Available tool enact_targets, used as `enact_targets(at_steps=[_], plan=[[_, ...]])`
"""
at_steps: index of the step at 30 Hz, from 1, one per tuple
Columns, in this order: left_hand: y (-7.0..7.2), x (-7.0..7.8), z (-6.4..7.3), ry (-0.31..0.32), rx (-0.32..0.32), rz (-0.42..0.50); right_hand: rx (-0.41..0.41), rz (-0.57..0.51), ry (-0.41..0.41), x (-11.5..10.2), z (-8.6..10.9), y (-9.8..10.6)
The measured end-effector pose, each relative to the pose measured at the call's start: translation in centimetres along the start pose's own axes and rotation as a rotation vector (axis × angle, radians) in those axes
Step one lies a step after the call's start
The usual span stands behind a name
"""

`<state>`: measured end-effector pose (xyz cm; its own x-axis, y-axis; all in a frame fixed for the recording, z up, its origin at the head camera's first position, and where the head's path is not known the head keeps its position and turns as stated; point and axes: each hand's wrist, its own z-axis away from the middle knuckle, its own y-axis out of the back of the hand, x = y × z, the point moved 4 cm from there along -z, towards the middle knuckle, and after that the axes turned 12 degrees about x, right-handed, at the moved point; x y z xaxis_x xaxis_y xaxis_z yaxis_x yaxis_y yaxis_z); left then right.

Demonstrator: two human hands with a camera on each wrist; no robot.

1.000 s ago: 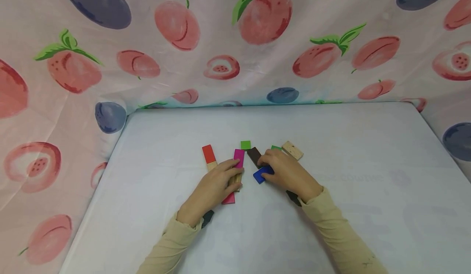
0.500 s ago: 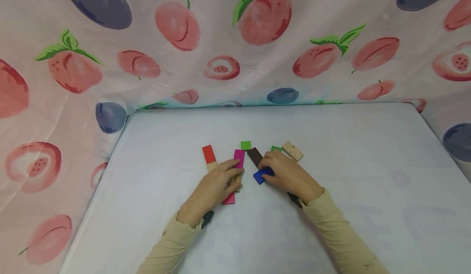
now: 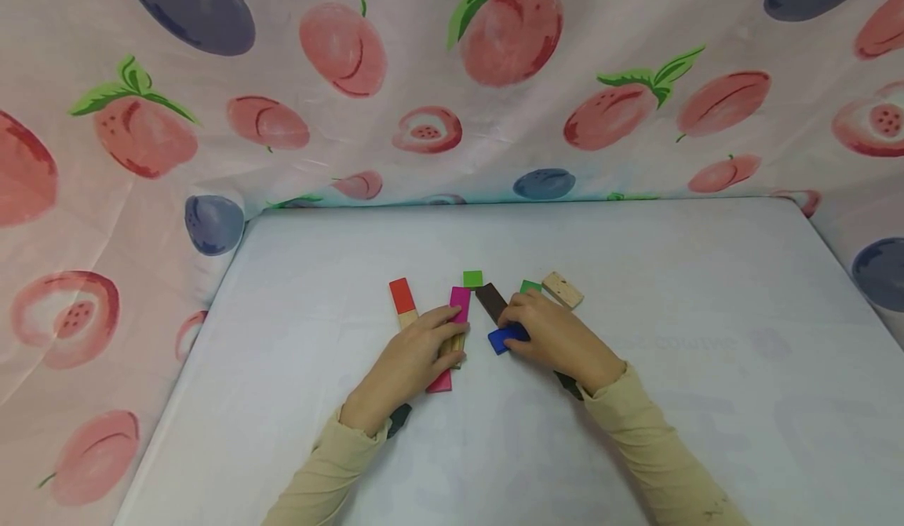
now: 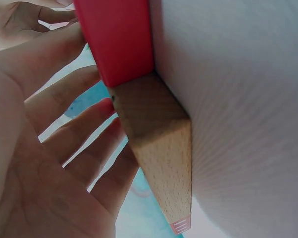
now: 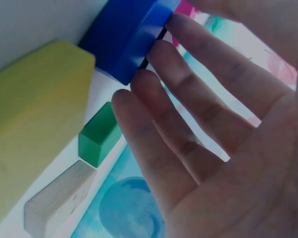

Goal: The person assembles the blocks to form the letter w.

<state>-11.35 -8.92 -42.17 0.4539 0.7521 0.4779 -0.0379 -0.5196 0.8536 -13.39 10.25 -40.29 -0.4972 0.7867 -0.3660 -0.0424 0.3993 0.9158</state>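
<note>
In the head view my left hand [image 3: 406, 357] lies over a line of wooden blocks, its fingers extended. Its fingertips touch a magenta block [image 3: 460, 300] and a natural-wood block [image 3: 458, 347]; a pinkish-red block [image 3: 441, 382] shows below the hand. The left wrist view shows a red block [image 4: 119, 39] end to end with a plain wood block [image 4: 164, 163]. My right hand [image 3: 558, 337] pinches a blue block [image 3: 503, 339] between thumb and fingers, beside the lower end of a dark brown block [image 3: 490, 302]. A yellow block [image 5: 40, 124], hidden in the head view, lies near this hand.
Beyond the hands lie a light green block [image 3: 472, 279], a darker green block [image 3: 530, 286] and a plain wood block [image 3: 563, 290]. An orange-red block [image 3: 402, 296] touches a pale wood one [image 3: 407, 319] at left. A fruit-print cloth [image 3: 424, 55] hangs behind the white table [image 3: 706, 275].
The blue block has turned very slightly in my right hand, which has shifted a touch to the right. My left hand has stayed put.
</note>
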Motion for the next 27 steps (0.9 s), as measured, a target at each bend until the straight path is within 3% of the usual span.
enact_targets(at_steps=[27], plan=[[-0.14,-0.06,-0.11,-0.005,-0.009,0.001,-0.046,-0.010,-0.005,0.25,0.43,-0.09]])
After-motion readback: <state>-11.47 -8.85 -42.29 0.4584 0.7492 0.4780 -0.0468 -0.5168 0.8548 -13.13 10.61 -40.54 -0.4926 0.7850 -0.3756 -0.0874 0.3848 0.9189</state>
